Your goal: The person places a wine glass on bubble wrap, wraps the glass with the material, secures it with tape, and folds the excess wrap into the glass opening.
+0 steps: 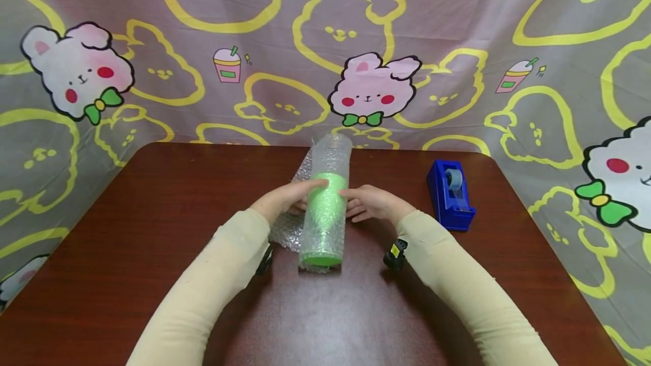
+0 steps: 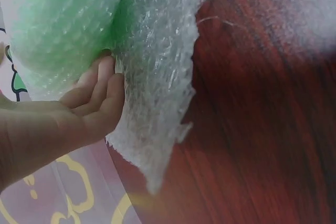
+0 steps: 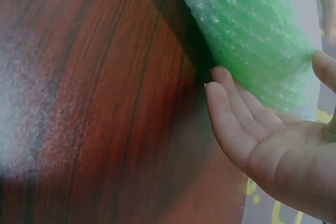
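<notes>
A green cylinder point(image 1: 325, 205) lies wrapped in clear bubble wrap point(image 1: 331, 154), its long axis pointing away from me. The wrap extends past the cylinder's far end, and a loose flap point(image 2: 157, 77) spreads out on the left side over the table. My left hand point(image 1: 287, 199) grips the roll from the left, thumb on top and fingers tucked low between roll and flap. From the right, my right hand point(image 1: 373, 203) holds it with the thumb against the wrap and the fingers point(image 3: 231, 108) along its lower side.
A blue tape dispenser point(image 1: 451, 196) with a roll of clear tape point(image 1: 454, 179) stands to the right on the dark red-brown wooden table point(image 1: 152, 213). Behind the table's far edge hangs a cartoon-printed cloth point(image 1: 285, 44), which also runs down both sides.
</notes>
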Motion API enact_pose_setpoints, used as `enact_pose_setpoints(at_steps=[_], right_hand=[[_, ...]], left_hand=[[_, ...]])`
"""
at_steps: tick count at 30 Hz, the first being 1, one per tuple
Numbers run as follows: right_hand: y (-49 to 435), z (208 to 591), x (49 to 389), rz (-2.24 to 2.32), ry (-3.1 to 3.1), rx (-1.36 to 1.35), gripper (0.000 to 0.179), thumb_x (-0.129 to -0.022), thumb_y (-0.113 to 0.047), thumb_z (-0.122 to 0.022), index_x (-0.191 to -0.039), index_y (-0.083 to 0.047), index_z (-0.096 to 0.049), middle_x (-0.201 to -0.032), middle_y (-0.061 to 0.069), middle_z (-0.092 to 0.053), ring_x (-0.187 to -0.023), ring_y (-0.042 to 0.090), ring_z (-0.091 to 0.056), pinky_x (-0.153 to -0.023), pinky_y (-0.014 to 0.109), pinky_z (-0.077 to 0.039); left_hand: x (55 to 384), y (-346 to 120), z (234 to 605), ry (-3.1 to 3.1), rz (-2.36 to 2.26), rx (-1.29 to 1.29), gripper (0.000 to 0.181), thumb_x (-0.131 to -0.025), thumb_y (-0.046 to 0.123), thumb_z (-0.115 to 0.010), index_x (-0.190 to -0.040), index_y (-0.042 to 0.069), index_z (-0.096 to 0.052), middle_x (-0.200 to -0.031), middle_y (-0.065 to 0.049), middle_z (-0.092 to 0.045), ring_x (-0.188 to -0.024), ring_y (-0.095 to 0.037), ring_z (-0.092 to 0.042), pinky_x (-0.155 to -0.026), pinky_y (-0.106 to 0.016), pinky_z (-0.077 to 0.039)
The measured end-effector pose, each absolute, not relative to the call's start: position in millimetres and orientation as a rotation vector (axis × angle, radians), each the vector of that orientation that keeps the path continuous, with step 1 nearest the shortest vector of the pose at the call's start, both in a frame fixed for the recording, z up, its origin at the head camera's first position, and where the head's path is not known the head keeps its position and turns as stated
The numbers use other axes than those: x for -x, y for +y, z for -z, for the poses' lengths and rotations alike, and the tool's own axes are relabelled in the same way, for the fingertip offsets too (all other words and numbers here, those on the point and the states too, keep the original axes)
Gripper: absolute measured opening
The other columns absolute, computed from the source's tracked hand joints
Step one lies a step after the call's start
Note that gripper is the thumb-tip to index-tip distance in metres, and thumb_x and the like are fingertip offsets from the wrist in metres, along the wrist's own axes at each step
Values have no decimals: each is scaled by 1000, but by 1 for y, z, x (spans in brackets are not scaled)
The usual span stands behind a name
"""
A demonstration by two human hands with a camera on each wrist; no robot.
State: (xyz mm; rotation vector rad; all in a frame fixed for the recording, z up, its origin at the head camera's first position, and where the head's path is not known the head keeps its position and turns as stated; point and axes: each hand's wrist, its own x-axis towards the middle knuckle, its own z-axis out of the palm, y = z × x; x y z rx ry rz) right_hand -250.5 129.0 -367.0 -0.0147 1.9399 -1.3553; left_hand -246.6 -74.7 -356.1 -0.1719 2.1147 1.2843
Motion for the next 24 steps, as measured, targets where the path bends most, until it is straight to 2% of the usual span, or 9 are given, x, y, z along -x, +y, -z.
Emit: enact_pose_setpoints(at_steps=[3, 5, 9, 18, 24], right_hand=[[127, 367, 251, 1341, 1969, 23, 56, -98, -38, -43, -136, 2, -42, -130, 25, -53, -120, 33, -53, -96, 42, -48], [126, 368, 251, 1335, 1980, 28, 56, -98, -39, -43, -135, 3, -43, -129, 25, -54, -120, 33, -54, -96, 42, -48], [130, 371, 252, 1364, 1957, 50, 56, -98, -37, -43, -136, 4, -41, -130, 26, -53, -121, 34, -53, -98, 42, -46], [133, 372, 250, 1392, 1922, 34, 58, -98, -38, -42, -139, 3, -36, -135, 27, -48, -124, 35, -49, -98, 42, -47], [125, 368, 248, 1345, 1984, 17, 61, -96, -41, -45, -138, 3, -38, -132, 26, -51, -121, 34, -52, -95, 42, -48]], left_hand=[[245, -75, 356, 2146, -1260, 171, 90, -86, 60, -51, -147, 2, -18, -140, -16, -43, -118, -27, -52, -105, -42, -39], [245, -75, 357, 2166, -1253, 180, 94, -84, 60, -54, -146, -1, -18, -142, -16, -40, -120, -27, -50, -103, -40, -41], [246, -75, 359, 2181, -1270, 195, 88, -83, 58, -57, -143, 1, -27, -136, -12, -45, -110, -23, -54, -94, -35, -46], [248, -76, 361, 2086, -1346, 190, 69, -89, 45, -50, -144, 8, -31, -132, -19, -50, -109, -27, -55, -96, -37, -45], [245, -77, 356, 2174, -1230, 158, 79, -86, 58, -49, -143, 6, -30, -128, -15, -49, -99, -23, -52, -88, -36, -45]])
